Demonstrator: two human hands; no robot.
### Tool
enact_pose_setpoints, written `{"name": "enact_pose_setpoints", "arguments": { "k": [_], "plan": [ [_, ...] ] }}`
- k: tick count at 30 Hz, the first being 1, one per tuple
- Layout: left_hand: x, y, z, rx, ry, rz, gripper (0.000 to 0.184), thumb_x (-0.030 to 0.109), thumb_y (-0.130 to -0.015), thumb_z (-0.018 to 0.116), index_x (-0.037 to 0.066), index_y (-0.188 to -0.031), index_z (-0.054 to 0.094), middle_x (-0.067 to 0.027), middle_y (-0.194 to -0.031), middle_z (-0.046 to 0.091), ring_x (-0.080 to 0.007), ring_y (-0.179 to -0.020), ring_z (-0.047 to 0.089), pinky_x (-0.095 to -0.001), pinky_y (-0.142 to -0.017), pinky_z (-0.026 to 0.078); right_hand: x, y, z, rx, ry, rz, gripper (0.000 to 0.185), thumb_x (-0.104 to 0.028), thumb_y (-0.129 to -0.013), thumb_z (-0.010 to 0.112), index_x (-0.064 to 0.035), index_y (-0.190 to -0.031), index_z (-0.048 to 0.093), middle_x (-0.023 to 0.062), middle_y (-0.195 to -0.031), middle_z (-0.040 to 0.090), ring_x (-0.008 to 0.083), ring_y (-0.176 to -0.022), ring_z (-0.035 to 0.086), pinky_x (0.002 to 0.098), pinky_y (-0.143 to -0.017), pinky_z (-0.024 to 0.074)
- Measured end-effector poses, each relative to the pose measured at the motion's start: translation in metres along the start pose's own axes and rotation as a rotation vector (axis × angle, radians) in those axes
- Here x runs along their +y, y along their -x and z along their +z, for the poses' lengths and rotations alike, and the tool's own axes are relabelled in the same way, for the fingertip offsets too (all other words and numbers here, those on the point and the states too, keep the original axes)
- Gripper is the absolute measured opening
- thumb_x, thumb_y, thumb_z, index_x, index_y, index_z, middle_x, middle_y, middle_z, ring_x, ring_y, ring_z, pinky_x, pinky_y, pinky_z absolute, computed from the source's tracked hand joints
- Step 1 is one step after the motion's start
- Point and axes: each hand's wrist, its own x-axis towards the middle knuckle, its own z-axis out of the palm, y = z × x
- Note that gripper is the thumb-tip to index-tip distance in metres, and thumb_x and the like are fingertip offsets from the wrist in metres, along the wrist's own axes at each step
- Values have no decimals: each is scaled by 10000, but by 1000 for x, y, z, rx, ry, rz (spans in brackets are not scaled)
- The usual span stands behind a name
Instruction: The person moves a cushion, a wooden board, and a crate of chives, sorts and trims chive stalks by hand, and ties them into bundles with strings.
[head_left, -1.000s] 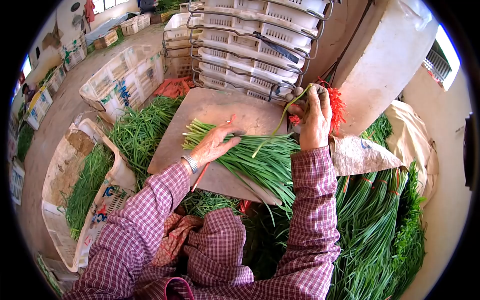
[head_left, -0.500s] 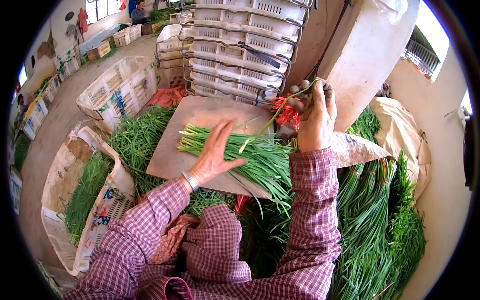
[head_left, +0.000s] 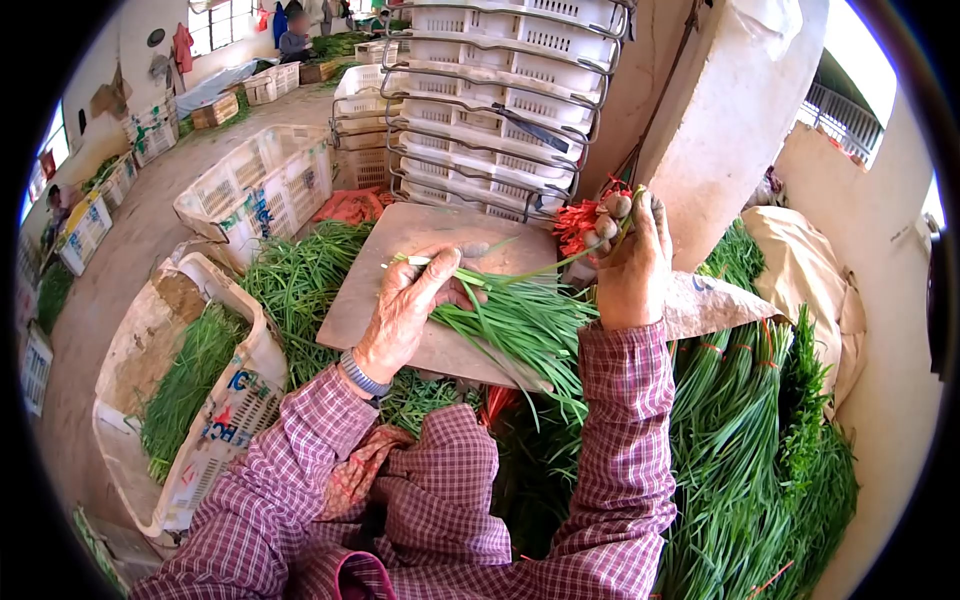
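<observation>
A bundle of long green stalks (head_left: pixel 525 318) lies across the tan board (head_left: pixel 365 285). At its pale end my left hand (head_left: pixel 405 308) is closed around the stalks, its thumb pressed near the cut ends. My right hand (head_left: pixel 637 262) is raised beyond the right edge of the board, fingers pinched on a thin green stalk (head_left: pixel 545 268) that slopes down toward the bundle. Beside those fingers is a cluster of round greyish objects (head_left: pixel 607 222) with red strips (head_left: pixel 575 228).
Stacked white crates (head_left: pixel 490 110) rise behind the board. Loose greens (head_left: pixel 310 275) and an open crate (head_left: pixel 130 400) are at left. Tied green bundles (head_left: pixel 725 440) hang or lie at right, below a sack (head_left: pixel 715 305). A person (head_left: pixel 295 40) sits far back.
My left hand has gone from lying on the bundle, through a lift with spread fingers, to closing on its pale end. My right hand stays raised with the thin stalk.
</observation>
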Motion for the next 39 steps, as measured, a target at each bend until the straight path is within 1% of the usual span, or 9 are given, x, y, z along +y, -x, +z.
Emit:
{"name": "enact_pose_setpoints", "arguments": {
  "k": [3, 5, 7, 9, 11, 14, 19, 27, 39],
  "plan": [
    [21, 5, -2, -29, -26, -49, 362, 291, -954, 527, -33, -1102, 595, -82, -887, 636, -160, -738, 625, -306, -664, 528, 0, 10, -5, -23, 8, 11, 103, -207, -968, 507, -109, -996, 514, 6, -815, 566, 98, -628, 529, 271, -588, 483],
    [29, 5, -6, -13, -110, -29, 364, 303, -949, 536, -31, -1070, 614, -80, -849, 639, -146, -702, 607, -298, -645, 524, 1, 18, -4, -112, 305, 16, 143, -190, -969, 502, -73, -1050, 514, 32, -861, 579, 107, -678, 544, 265, -617, 485],
    [38, 7, -7, -11, -156, -34, 358, 307, -945, 542, -28, -1032, 636, -71, -825, 633, -129, -668, 587, -282, -627, 519, 6, 25, 3, -93, 529, -112, 212, -190, -971, 501, -31, -1112, 500, 66, -919, 585, 141, -771, 569, 286, -687, 496],
    [41, 8, -7, 23, -203, -14, 367, 313, -942, 548, -33, -1022, 644, -61, -810, 628, -107, -658, 576, -265, -615, 511, 12, 33, 0, -112, 1173, -588, 206, -156, -911, 572, -14, -1059, 552, 112, -943, 593, 240, -872, 582, 336, -782, 481],
    [47, 11, -5, 20, -263, -13, 374, 314, -940, 553, -38, -1017, 650, -49, -784, 625, -95, -648, 569, -254, -605, 498, 10, 55, 21, -174, 1215, -567, 157, -117, -851, 612, -35, -985, 609, 109, -927, 595, 234, -831, 580, 332, -745, 479],
    [47, 13, -7, 6, -431, 27, 385, 320, -936, 560, -44, -1014, 660, -26, -729, 616, -76, -627, 556, -235, -586, 469, 30, 78, 38, -369, 1413, -676, 190, -207, -777, 696, -106, -919, 618, 74, -807, 541, 249, -759, 521, 356, -683, 446],
    [55, 19, -11, 6, -635, 23, 356, 295, -934, 564, -30, -1024, 675, -1, -665, 597, -62, -602, 543, -218, -562, 435, 56, 93, 49, -388, 1323, -639, 160, -132, -745, 714, -66, -854, 617, 80, -773, 579, 275, -720, 544, 365, -660, 433],
    [66, 33, -29, -87, -735, -26, 289, 189, -942, 552, -27, -1121, 626, -40, -824, 649, -66, -656, 583, -212, -558, 492, 81, 105, 53, -396, 1232, -627, 181, -141, -767, 678, -46, -863, 559, 88, -779, 587, 277, -738, 557, 373, -683, 439],
    [87, 47, -40, -211, -995, -10, 206, 94, -899, 598, -59, -1028, 647, -47, -773, 611, -83, -634, 593, -219, -534, 508, 104, 121, 59, -391, 1039, -432, 193, -143, -768, 644, -24, -824, 504, 132, -736, 536, 329, -713, 546, 419, -617, 442]
  ]
}}
